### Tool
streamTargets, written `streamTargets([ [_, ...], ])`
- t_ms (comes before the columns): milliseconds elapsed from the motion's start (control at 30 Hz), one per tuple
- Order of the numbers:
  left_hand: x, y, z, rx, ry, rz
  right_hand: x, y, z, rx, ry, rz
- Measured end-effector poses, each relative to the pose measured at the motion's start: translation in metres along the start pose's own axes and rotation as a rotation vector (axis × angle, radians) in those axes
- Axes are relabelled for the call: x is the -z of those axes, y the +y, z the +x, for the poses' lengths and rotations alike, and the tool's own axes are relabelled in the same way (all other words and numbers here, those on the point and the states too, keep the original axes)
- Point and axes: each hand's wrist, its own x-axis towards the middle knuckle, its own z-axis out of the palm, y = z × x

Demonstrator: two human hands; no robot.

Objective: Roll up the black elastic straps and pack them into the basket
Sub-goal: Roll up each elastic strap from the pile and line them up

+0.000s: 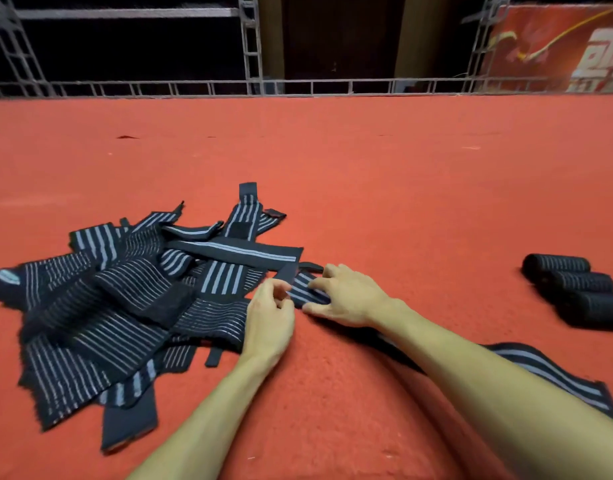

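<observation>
Right hand [346, 294] presses one strap [306, 289] flat, fingers spread; left hand [270, 306] pinches its end to start rolling; rolled straps [575, 289] wait at three o'clock.

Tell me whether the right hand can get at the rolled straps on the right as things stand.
Probably yes. The right hand rests on a flat strap, and only bare red carpet lies between it and the three rolled straps. Nothing blocks the way, though it must let go first.

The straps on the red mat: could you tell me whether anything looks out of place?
No basket shows in this view. The unrolled straps lie in a crossed, overlapping heap at left, and three rolls sit loose on the mat at right. Both hands work one strap trailing under the right forearm. Nothing looks damaged.
</observation>
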Motion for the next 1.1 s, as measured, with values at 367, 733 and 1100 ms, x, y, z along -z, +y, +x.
streamTargets([
  [367,-0.001,0.053,-0.029,-0.032,-0.312,-0.067,0.104,0.035,-0.089,-0.292,0.493,1.197],
  [733,-0.004,0.183,-0.081,-0.155,-0.926,-0.388,0.188,0.032,-0.172,-0.138,0.729,1.611],
  [1100,0.002,0.225,-0.101,-0.054,-1.174,-0.633,0.208,0.068,-0.190,-0.294,0.793,1.527],
])
